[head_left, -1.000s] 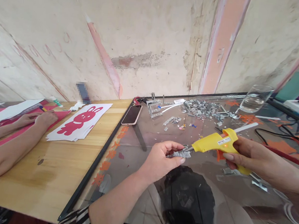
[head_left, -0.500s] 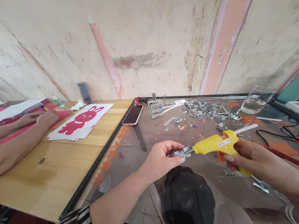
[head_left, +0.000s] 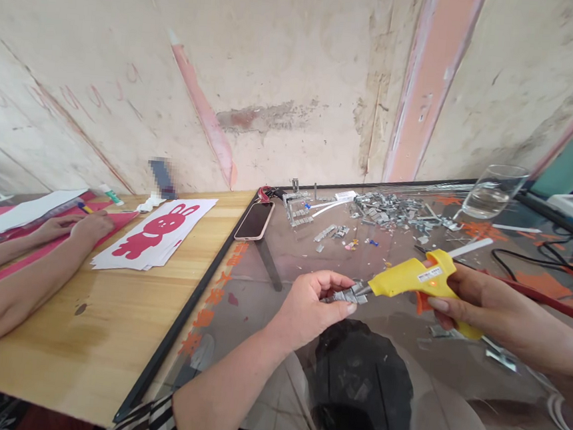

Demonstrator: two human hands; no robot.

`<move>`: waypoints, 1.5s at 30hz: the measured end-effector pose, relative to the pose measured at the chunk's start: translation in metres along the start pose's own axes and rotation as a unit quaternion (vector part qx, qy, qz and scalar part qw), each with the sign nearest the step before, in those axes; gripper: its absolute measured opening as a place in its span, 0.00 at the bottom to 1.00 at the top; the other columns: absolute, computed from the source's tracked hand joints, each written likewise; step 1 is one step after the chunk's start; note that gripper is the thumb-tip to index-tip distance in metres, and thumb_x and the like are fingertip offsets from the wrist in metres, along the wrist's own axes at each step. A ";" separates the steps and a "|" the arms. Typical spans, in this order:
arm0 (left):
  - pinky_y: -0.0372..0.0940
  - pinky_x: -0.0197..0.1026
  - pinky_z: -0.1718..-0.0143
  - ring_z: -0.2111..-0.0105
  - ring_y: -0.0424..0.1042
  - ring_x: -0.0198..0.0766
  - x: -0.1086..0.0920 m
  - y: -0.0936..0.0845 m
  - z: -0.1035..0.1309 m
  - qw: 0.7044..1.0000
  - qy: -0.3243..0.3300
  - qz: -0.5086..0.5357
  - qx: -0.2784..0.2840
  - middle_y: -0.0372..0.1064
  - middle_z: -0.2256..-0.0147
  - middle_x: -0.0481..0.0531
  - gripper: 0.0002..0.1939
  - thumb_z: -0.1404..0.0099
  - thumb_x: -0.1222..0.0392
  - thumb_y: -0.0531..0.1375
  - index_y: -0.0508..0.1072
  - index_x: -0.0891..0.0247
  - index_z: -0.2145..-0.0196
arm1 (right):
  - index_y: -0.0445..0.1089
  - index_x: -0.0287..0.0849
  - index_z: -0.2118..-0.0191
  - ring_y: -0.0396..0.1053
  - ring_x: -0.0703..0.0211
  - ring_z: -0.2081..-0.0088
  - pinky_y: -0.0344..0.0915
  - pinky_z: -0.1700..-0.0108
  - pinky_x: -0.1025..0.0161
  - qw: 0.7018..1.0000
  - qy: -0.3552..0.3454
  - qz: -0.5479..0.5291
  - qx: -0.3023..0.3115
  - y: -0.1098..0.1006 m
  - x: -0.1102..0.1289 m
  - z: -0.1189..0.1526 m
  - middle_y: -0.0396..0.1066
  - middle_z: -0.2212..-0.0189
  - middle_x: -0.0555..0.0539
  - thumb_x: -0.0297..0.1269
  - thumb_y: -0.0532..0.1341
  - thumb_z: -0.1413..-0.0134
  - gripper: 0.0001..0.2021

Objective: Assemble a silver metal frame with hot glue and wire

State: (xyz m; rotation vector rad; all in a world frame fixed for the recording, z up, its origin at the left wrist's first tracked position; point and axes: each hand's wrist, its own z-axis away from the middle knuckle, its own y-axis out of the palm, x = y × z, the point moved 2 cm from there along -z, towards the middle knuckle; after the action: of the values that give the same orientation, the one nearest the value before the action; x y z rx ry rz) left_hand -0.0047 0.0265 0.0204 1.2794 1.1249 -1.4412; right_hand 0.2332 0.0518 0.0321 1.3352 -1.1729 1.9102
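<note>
My left hand (head_left: 311, 307) pinches a small silvery metal piece (head_left: 352, 294) made of linked strips, over the glass-covered table. My right hand (head_left: 474, 298) is wrapped round a yellow glue gun (head_left: 406, 276), with a finger near its orange trigger (head_left: 423, 302). The gun's nozzle points left and meets the metal piece at its right end. A white glue stick (head_left: 471, 247) sticks out of the gun's back. Behind my hands lies a pile of silvery metal pieces (head_left: 384, 210).
A phone (head_left: 254, 221) rests at the glass table's left edge. Red-handled pliers (head_left: 550, 301) lie behind my right hand. A glass (head_left: 494, 192) and black cables (head_left: 538, 260) are at the right. Another person's hands (head_left: 92, 230) work beside rabbit-printed paper (head_left: 157, 236) on the wooden table.
</note>
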 end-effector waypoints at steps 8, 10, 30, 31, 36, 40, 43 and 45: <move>0.62 0.38 0.63 0.66 0.70 0.37 -0.001 0.001 0.000 1.000 -0.003 0.005 0.001 0.72 0.64 0.55 0.15 0.52 0.65 0.63 0.72 0.67 0.64 | 0.65 0.43 0.63 0.58 0.64 0.75 0.56 0.74 0.67 1.000 0.001 0.002 -0.012 0.001 0.004 0.000 0.65 0.72 0.49 0.49 0.59 0.54 0.16; 0.62 0.38 0.62 0.66 0.70 0.37 -0.001 0.001 0.000 1.000 -0.005 0.005 0.002 0.72 0.63 0.55 0.15 0.52 0.65 0.63 0.72 0.67 0.64 | 0.65 0.43 0.63 0.59 0.64 0.75 0.57 0.74 0.67 1.000 0.001 -0.004 -0.014 0.002 0.004 0.000 0.65 0.72 0.49 0.49 0.60 0.54 0.16; 0.63 0.38 0.62 0.66 0.69 0.36 0.000 0.001 0.001 1.000 -0.001 0.005 0.009 0.72 0.63 0.55 0.15 0.52 0.64 0.64 0.72 0.67 0.63 | 0.64 0.43 0.64 0.58 0.64 0.75 0.56 0.74 0.68 1.000 0.002 0.008 -0.005 0.002 0.003 0.001 0.63 0.73 0.51 0.50 0.58 0.53 0.15; 0.62 0.38 0.63 0.66 0.69 0.36 0.000 0.001 0.001 1.000 -0.002 0.005 0.010 0.72 0.63 0.55 0.15 0.52 0.64 0.63 0.72 0.67 0.63 | 0.64 0.43 0.64 0.58 0.64 0.75 0.56 0.74 0.68 1.000 0.001 0.010 -0.006 0.002 0.003 0.001 0.64 0.73 0.51 0.50 0.58 0.53 0.15; 0.62 0.37 0.64 0.66 0.69 0.36 0.000 0.001 0.001 1.000 0.000 0.007 0.013 0.72 0.64 0.55 0.15 0.52 0.64 0.63 0.73 0.67 0.63 | 0.65 0.43 0.64 0.58 0.64 0.75 0.56 0.74 0.67 1.000 0.000 0.016 -0.012 0.001 0.003 0.002 0.64 0.74 0.50 0.50 0.59 0.54 0.16; 0.63 0.38 0.63 0.66 0.70 0.37 0.001 0.001 0.000 1.000 0.008 0.005 0.014 0.72 0.63 0.56 0.16 0.52 0.63 0.64 0.73 0.67 0.63 | 0.65 0.43 0.64 0.59 0.62 0.75 0.57 0.74 0.66 1.000 0.002 0.022 -0.014 0.001 0.003 0.000 0.64 0.75 0.49 0.50 0.59 0.54 0.16; 0.63 0.38 0.64 0.66 0.70 0.37 0.002 0.001 0.000 1.000 0.007 0.001 0.011 0.72 0.64 0.55 0.15 0.52 0.63 0.64 0.73 0.66 0.64 | 0.66 0.43 0.65 0.59 0.62 0.75 0.57 0.74 0.67 1.000 0.001 0.016 -0.018 0.001 0.003 -0.001 0.65 0.74 0.49 0.50 0.59 0.55 0.16; 0.63 0.37 0.64 0.67 0.70 0.36 0.001 0.001 0.001 1.000 0.006 0.001 0.009 0.72 0.64 0.55 0.15 0.52 0.64 0.64 0.72 0.66 0.64 | 0.66 0.43 0.65 0.59 0.63 0.75 0.57 0.74 0.67 1.000 -0.002 0.010 -0.022 0.001 0.002 -0.001 0.65 0.74 0.49 0.49 0.60 0.55 0.16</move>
State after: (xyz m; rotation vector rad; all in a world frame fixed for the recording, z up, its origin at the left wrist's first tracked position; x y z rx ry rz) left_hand -0.0043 0.0257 0.0191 1.3019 1.1198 -1.4463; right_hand 0.2313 0.0517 0.0334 1.3081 -1.2273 1.8850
